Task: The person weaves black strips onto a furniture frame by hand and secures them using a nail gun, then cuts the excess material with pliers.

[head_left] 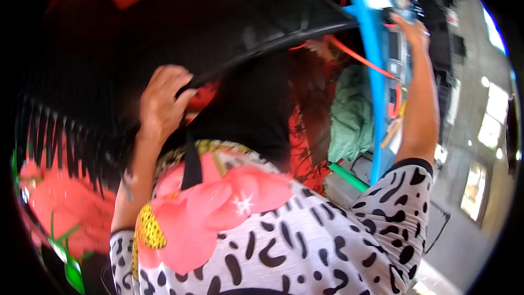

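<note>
My left hand [165, 98] is at the edge of a large black sheet [234, 30], with the fingers over the edge and the thumb below, pinching it. The sheet looks smooth and slightly shiny, and it sweeps across the upper left. My right arm reaches far forward to the right. There my right hand [413, 31] is at a blue rail [371, 71], by a grey box-like fitting [395, 49]. Its fingers are blurred, so I cannot make out their grip. An orange hose [360, 57] runs to this fitting.
Black fringe-like strips [60, 136] hang at the left above red material [71, 202]. A crumpled green sack [350, 112] lies beside the blue rail, near a green bar [349, 176]. Grey floor and bright windows [475, 191] show at the far right.
</note>
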`<state>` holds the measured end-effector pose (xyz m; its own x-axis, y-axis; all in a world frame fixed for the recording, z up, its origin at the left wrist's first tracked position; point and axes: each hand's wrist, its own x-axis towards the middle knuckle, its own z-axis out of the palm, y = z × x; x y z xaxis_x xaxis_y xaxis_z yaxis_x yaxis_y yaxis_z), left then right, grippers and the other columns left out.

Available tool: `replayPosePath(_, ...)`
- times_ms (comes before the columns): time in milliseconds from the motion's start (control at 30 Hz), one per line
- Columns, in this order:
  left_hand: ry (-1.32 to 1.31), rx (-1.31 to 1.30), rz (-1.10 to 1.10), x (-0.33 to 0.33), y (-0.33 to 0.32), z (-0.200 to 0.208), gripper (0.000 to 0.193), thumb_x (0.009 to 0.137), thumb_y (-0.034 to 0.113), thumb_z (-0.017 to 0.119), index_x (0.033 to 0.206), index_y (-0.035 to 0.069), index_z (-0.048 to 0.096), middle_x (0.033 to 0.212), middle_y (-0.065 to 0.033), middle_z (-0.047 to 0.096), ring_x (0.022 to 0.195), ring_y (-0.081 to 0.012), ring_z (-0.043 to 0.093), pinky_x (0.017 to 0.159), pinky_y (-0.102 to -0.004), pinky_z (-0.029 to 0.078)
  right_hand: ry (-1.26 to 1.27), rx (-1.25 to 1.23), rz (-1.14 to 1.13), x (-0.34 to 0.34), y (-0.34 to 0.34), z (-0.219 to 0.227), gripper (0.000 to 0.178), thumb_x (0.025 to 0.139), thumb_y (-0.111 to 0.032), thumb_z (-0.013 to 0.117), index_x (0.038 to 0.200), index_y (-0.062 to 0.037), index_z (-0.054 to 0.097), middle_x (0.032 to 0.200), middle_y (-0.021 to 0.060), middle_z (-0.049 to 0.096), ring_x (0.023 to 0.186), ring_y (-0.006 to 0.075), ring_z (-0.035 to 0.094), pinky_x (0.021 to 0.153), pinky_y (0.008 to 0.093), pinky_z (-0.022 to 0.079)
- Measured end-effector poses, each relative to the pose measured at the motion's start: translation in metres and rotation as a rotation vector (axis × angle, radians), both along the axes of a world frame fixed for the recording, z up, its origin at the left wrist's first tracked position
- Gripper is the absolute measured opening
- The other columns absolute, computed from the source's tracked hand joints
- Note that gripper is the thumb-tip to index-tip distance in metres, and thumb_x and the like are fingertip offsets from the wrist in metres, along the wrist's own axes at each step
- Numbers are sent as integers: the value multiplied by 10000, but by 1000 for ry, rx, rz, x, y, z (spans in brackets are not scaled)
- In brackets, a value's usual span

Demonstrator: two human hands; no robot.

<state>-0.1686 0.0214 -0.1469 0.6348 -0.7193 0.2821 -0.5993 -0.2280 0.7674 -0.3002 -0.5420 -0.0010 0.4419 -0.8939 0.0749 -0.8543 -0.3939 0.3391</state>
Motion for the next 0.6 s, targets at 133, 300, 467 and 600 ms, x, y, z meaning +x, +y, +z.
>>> replayPosePath(133, -12, -52, 20, -1, -5, 1, 234, 631, 17, 708, 846, -11, 620, 897, -125, 606, 840, -301, 586, 724, -355, 483, -255, 418, 93, -73, -66, -14, 1049, 556, -707, 700, 1228, 78, 521, 1222, 218, 560, 1175, 279, 515, 990, 394, 361)
replayPosePath(300, -13, 56, 51, 0, 1, 8, 238, 641, 29, 718, 861, -12, 636, 926, -99, 614, 857, -274, 591, 730, -327, 489, -270, 377, 193, -90, -54, -54, 663, 679, -438, 750, 1107, 38, 575, 825, 81, 642, 658, 183, 596, 599, 296, 464)
replayPosePath(467, -2, 37, 42, -2, 7, 0, 242, 648, 35, 720, 871, -6, 639, 942, -93, 613, 874, -271, 587, 735, -324, 488, -219, 341, 25, -96, -70, -62, 341, 714, -258, 683, 943, -17, 610, 686, 58, 611, 573, 164, 590, 577, 281, 459)
replayPosePath(600, 13, 36, 38, -6, 12, -3, 254, 653, 41, 719, 891, 3, 639, 956, -91, 612, 887, -270, 581, 748, -335, 486, 11, -33, 185, -61, 12, -24, 275, 736, -214, 622, 929, -19, 614, 627, 41, 589, 576, 150, 583, 572, 272, 449)
